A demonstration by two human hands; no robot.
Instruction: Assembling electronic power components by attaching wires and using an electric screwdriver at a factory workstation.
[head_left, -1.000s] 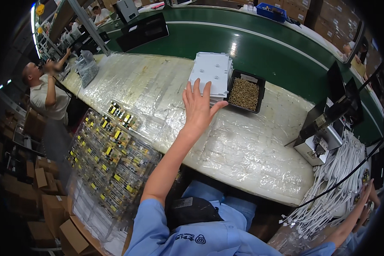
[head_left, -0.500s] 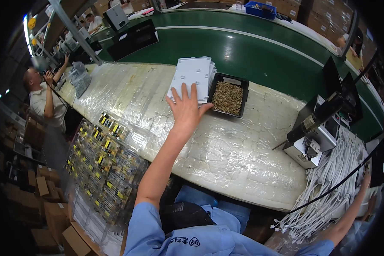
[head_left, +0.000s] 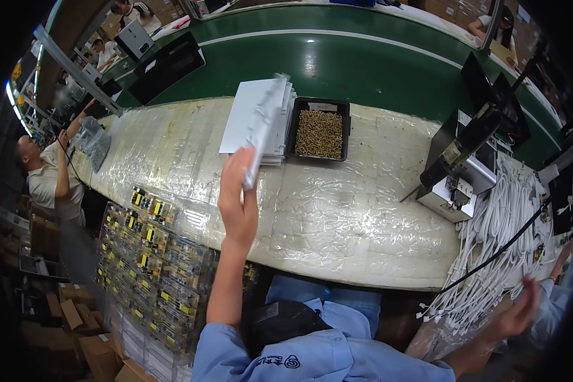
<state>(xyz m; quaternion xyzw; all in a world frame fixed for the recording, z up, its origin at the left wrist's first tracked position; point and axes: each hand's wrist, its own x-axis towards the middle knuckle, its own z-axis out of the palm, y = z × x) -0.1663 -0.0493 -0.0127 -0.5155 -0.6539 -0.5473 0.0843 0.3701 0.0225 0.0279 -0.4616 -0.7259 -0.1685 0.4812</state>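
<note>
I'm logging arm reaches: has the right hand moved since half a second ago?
Yes. Judged against the white cables, the right hand has drawn back from their far right side, toward the blue shirt.

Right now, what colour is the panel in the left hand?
White; the head view best shows the panel, held in the left hand.

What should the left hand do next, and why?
Perhaps draw the white panel nearer: the left hand grips its near end, it's tilted over the panel stack, and the black tray of brass-coloured pieces sits close, rightward.
</note>
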